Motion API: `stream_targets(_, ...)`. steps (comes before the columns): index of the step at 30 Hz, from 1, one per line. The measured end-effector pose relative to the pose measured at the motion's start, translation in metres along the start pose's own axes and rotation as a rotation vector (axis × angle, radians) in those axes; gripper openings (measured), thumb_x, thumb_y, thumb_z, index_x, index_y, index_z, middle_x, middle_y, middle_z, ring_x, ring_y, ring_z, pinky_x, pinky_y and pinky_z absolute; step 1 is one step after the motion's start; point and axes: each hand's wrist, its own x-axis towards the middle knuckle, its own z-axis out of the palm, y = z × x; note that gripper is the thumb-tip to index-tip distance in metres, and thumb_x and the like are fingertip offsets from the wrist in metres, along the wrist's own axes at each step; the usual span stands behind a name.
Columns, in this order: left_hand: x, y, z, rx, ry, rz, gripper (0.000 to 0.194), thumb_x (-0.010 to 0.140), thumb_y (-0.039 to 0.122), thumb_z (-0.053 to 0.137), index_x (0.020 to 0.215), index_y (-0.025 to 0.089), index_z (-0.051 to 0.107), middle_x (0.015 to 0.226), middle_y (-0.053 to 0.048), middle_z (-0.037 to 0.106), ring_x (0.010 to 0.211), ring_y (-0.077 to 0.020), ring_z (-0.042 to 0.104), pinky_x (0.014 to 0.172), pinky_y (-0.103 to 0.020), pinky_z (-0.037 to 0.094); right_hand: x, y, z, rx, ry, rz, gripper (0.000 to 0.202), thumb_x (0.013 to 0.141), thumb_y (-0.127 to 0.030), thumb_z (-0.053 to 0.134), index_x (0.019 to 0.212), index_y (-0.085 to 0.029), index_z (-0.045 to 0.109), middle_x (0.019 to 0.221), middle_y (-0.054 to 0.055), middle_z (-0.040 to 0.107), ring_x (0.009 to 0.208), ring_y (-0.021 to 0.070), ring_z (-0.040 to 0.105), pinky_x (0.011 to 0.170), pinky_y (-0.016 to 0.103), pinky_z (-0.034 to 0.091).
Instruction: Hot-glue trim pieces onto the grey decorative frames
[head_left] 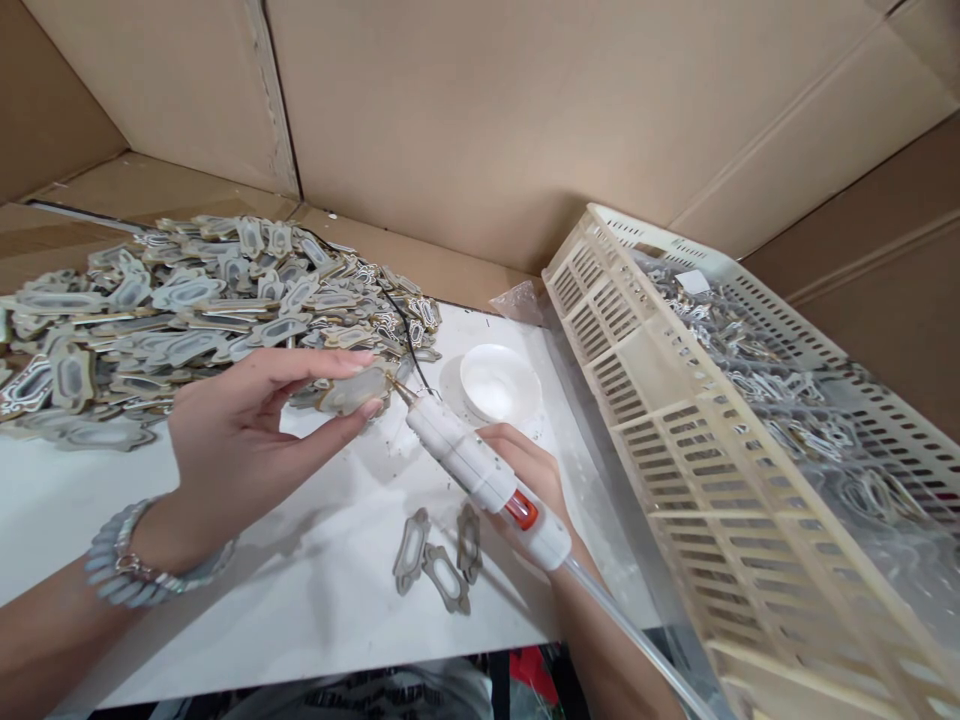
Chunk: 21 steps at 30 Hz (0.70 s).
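My left hand pinches a flat, greyish frame piece between thumb and fingers, above the white table. In my right hand is a white pen-shaped hot glue gun with an orange switch and a clear glue stick running out of its back. Its brass nozzle touches, or nearly touches, the right end of the held frame piece. Most of the fingers of my right hand are hidden behind the glue gun. Below lie three loose frame pieces with oval openings.
A big pile of similar frame pieces covers the back left. Behind the glue gun stands a small white bowl, near a black cord. A cream plastic crate with bagged metal-like parts fills the right. Cardboard walls enclose the back.
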Motion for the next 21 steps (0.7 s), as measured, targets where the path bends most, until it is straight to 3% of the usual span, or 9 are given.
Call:
stream_targets(11, 0.005, 0.006, 0.005, -0.012, 0.004, 0.095, 0.034, 0.071, 0.009, 0.082, 0.099, 0.024, 0.07, 0.095, 0.001, 0.076, 0.094, -0.0113, 0.074, 0.087, -0.017, 0.062, 0.001, -0.001, -0.001, 0.026, -0.007, 0.025, 0.014, 0.091, -0.02, 0.05, 0.083, -0.022, 0.062, 0.087, 0.005, 0.07, 0.072, 0.0166, 0.065, 0.061, 0.027, 0.052)
stream_targets(14, 0.006, 0.01, 0.004, 0.001, -0.006, 0.099, 0.029, 0.072, 0.009, 0.081, 0.094, 0.023, 0.068, 0.091, 0.0, 0.074, 0.092, -0.0136, 0.074, 0.084, -0.021, 0.064, -0.001, 0.0, -0.001, 0.019, -0.005, 0.072, 0.012, 0.091, -0.021, 0.053, 0.083, -0.023, 0.063, 0.086, 0.005, 0.068, 0.071, 0.0167, 0.064, 0.06, 0.028, 0.05)
stream_targets(18, 0.007, 0.013, 0.002, 0.013, -0.037, 0.116, 0.026, 0.071, 0.013, 0.081, 0.089, 0.021, 0.064, 0.085, 0.0, 0.071, 0.088, -0.0165, 0.074, 0.078, -0.026, 0.065, -0.002, 0.003, 0.003, 0.033, 0.067, 0.13, 0.012, 0.089, -0.02, 0.057, 0.078, -0.022, 0.06, 0.079, 0.002, 0.064, 0.068, 0.0164, 0.062, 0.061, 0.028, 0.049)
stream_targets(21, 0.017, 0.008, -0.003, 0.124, 0.048, 0.057, 0.023, 0.074, 0.019, 0.08, 0.085, 0.018, 0.06, 0.086, -0.003, 0.071, 0.09, -0.0169, 0.073, 0.069, -0.022, 0.061, 0.0, 0.004, 0.003, 0.034, 0.141, 0.171, 0.013, 0.087, -0.02, 0.06, 0.075, -0.022, 0.055, 0.076, 0.001, 0.061, 0.065, 0.0154, 0.059, 0.059, 0.028, 0.046)
